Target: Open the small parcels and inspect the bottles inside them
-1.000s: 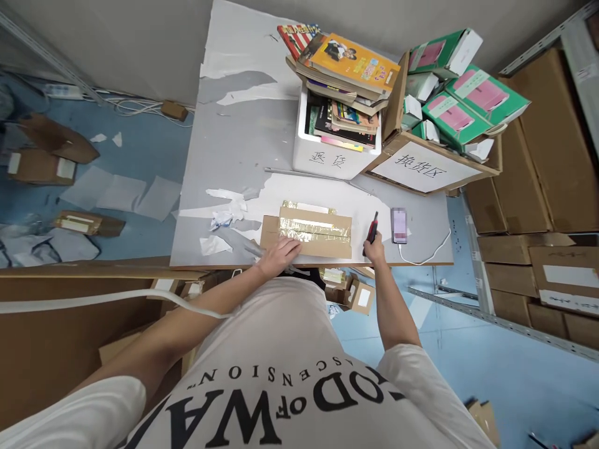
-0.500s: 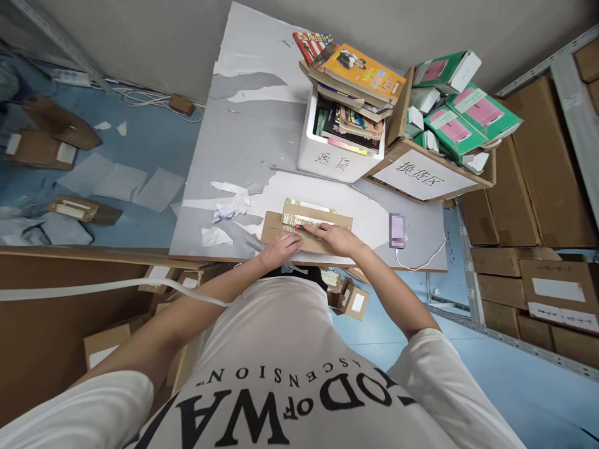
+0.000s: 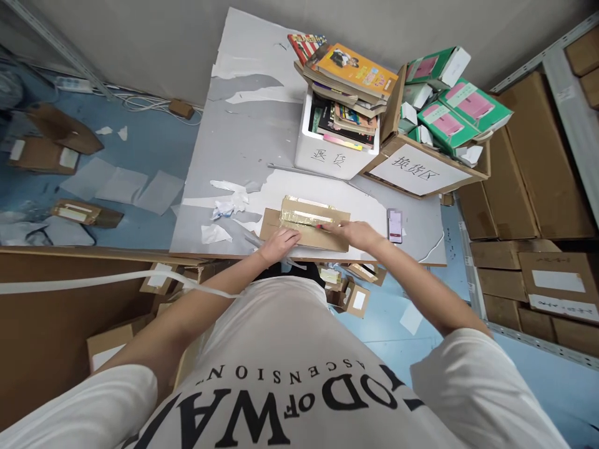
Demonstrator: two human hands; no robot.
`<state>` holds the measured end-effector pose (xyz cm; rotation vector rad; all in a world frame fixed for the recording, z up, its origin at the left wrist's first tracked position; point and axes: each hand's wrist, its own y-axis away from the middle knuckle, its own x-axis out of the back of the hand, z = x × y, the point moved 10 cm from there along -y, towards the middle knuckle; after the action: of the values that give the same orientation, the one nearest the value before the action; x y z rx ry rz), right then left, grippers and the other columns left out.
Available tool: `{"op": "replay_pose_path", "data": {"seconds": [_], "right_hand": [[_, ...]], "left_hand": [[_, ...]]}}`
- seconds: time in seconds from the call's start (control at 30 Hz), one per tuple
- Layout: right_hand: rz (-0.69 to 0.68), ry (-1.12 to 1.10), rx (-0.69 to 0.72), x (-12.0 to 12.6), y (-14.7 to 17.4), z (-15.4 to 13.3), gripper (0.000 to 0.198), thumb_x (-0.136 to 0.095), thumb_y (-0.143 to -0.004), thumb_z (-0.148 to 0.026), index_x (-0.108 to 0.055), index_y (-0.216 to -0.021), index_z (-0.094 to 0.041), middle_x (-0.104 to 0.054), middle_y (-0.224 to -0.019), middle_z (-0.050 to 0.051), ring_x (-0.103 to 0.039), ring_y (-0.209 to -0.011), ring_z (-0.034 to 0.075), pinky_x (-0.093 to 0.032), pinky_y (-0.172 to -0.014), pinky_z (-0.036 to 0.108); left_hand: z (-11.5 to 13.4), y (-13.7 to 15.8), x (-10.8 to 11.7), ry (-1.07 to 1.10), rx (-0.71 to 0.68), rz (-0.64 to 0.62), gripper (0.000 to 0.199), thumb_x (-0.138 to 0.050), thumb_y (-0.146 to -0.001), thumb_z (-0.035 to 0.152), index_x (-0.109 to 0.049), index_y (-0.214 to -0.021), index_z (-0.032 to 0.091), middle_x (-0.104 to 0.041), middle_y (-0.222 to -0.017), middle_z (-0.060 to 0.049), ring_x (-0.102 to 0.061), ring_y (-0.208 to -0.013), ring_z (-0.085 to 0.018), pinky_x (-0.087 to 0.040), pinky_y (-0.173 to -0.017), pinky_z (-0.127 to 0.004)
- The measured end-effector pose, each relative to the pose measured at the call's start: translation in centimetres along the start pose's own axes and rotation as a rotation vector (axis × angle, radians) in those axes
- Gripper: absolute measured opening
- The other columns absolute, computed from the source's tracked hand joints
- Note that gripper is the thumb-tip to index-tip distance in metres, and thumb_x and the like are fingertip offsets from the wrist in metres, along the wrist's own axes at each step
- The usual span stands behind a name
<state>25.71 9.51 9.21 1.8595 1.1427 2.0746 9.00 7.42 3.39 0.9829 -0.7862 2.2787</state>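
Observation:
A flat cardboard box (image 3: 322, 239) with shiny tape along its upper face lies near the front edge of the table. My left hand (image 3: 279, 244) holds the box down at its near left edge, fingers bent over the top and thumb hidden. In my right hand (image 3: 358, 236), at the box's right end, is a small red-tipped box cutter (image 3: 320, 227), mostly covered by the fingers. Its tip touches the taped strip (image 3: 306, 218), where a dark line runs along the tape.
Behind the box stand a white bin (image 3: 327, 153) of books and a carton (image 3: 421, 168) of green boxes. A phone (image 3: 394, 226) on a cable lies to the right, crumpled paper (image 3: 229, 202) to the left. A white strap (image 3: 116, 279) crosses my left arm. Cartons (image 3: 556, 274) fill the right shelf.
My right hand has slid to the right along the tape with the box cutter. The left hand stays at the box's near left edge. The view has shifted slightly.

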Motion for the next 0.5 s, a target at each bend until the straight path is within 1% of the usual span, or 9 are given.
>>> {"op": "replay_pose_path", "data": {"seconds": [0.1, 0.17, 0.23, 0.33, 0.37, 0.43, 0.5], "right_hand": [[-0.07, 0.08, -0.177, -1.2, 3.2, 4.3, 0.069, -0.04, -0.084, -0.005, -0.034, -0.141, -0.043, -0.063, -0.102, 0.009, -0.063, -0.085, 0.022, -0.041, -0.072, 0.032], [-0.078, 0.091, -0.262, -1.5, 4.6, 5.6, 0.068, -0.041, -0.083, -0.004, -0.038, -0.139, -0.043, -0.064, -0.099, 0.01, -0.063, -0.084, 0.023, -0.041, -0.072, 0.033], [-0.035, 0.049, -0.299, -1.0, 5.3, 5.8, 0.065, -0.042, -0.083, -0.004, -0.045, -0.135, -0.042, -0.065, -0.094, 0.01, -0.064, -0.082, 0.023, -0.041, -0.073, 0.034], [0.024, -0.019, -0.301, -0.2, 6.9, 6.4, 0.06, -0.045, -0.082, -0.006, -0.051, -0.132, -0.04, -0.066, -0.092, 0.008, -0.064, -0.079, 0.021, -0.041, -0.073, 0.033], [0.034, -0.036, -0.297, 0.0, 7.9, 7.2, 0.058, -0.045, -0.083, -0.008, -0.051, -0.131, -0.04, -0.066, -0.093, 0.007, -0.064, -0.079, 0.02, -0.041, -0.072, 0.032], [0.076, -0.088, -0.308, -0.1, 10.7, 9.5, 0.053, -0.047, -0.084, -0.015, -0.051, -0.132, -0.038, -0.066, -0.097, 0.006, -0.062, -0.08, 0.02, -0.042, -0.071, 0.031], [0.231, -0.189, -0.354, -0.1, 13.4, 12.5, 0.048, -0.047, -0.087, -0.026, -0.048, -0.134, -0.035, -0.066, -0.103, 0.007, -0.061, -0.084, 0.022, -0.043, -0.073, 0.033]], "left_hand": [[0.3, -0.1, -0.1, -0.047, -0.007, -0.013, 0.028, -0.044, -0.093, 0.028, -0.06, -0.113, 0.017, -0.063, -0.11, -0.013, -0.057, -0.104, -0.023, -0.046, -0.092, -0.043], [0.7, -0.2, -0.1, -0.059, -0.013, -0.009, 0.028, -0.044, -0.093, 0.028, -0.06, -0.113, 0.017, -0.063, -0.108, -0.013, -0.057, -0.103, -0.023, -0.046, -0.091, -0.043], [0.9, -0.3, 0.0, -0.049, -0.016, -0.001, 0.028, -0.043, -0.093, 0.028, -0.06, -0.113, 0.017, -0.063, -0.106, -0.014, -0.057, -0.101, -0.024, -0.046, -0.09, -0.043], [1.0, -0.3, 0.1, -0.024, -0.014, 0.01, 0.028, -0.043, -0.093, 0.027, -0.06, -0.114, 0.017, -0.063, -0.106, -0.014, -0.057, -0.1, -0.024, -0.047, -0.089, -0.043], [0.9, -0.3, 0.1, -0.019, -0.013, 0.013, 0.029, -0.043, -0.093, 0.027, -0.06, -0.114, 0.017, -0.063, -0.106, -0.014, -0.056, -0.1, -0.024, -0.047, -0.089, -0.044], [0.8, -0.2, 0.1, -0.011, -0.014, 0.02, 0.029, -0.043, -0.093, 0.028, -0.059, -0.115, 0.017, -0.063, -0.106, -0.014, -0.056, -0.101, -0.024, -0.047, -0.089, -0.044], [0.7, -0.2, 0.1, -0.004, -0.019, 0.029, 0.03, -0.043, -0.093, 0.029, -0.059, -0.115, 0.017, -0.062, -0.105, -0.014, -0.056, -0.101, -0.024, -0.047, -0.089, -0.044]]}}
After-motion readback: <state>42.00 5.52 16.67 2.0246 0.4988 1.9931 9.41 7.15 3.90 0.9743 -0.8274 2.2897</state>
